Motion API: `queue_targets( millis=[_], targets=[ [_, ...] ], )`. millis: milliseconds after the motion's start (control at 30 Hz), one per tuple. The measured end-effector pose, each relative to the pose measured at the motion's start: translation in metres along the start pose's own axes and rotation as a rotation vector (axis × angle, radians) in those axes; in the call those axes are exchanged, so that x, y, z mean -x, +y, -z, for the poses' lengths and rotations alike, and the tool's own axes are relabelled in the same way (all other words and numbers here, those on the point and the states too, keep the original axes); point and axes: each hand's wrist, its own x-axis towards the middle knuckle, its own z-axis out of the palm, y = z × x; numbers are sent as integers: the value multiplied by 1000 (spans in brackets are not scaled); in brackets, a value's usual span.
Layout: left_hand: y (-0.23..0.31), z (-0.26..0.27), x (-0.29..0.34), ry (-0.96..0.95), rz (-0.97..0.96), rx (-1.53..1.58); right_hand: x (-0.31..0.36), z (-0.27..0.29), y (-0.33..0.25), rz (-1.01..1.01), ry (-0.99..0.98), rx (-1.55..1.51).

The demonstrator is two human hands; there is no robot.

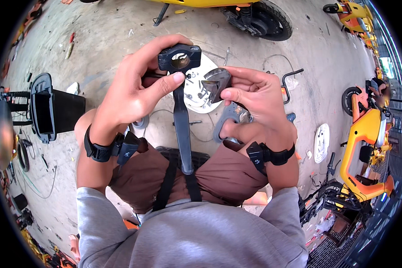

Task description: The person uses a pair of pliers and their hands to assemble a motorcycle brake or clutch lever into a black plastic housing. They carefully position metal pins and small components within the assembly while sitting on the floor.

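My left hand [140, 85] is closed around a black clamp bracket [165, 56] with a round hole through it, thumb on its near side. A long dark grey arm [183, 134] runs down from the bracket toward my lap. Pinched between the thumb and fingers of my right hand [254, 89] is a dark, curved wedge-shaped piece [217, 82], close to the bracket but apart from it. Beneath both hands, a white panel [207, 67] with several small metal parts on it lies on the floor.
Around the concrete floor are a T-handle wrench [227, 56], a bent black bar [285, 85] and another white panel [321, 143]. A black bin [64, 109] is at left. Yellow scooters stand ahead [201, 6] and at right [359, 147], where a person [378, 87] crouches.
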Motion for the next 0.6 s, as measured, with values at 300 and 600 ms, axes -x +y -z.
queue_targets(
  millis=[300, 600],
  targets=[
    [-5, -11, -2, -2, -207, -130, 0, 0, 0, -144, -71, 5],
    [0, -10, -2, -49, -243, -256, 1, 1, -5, -198, -115, 28]
  ],
)
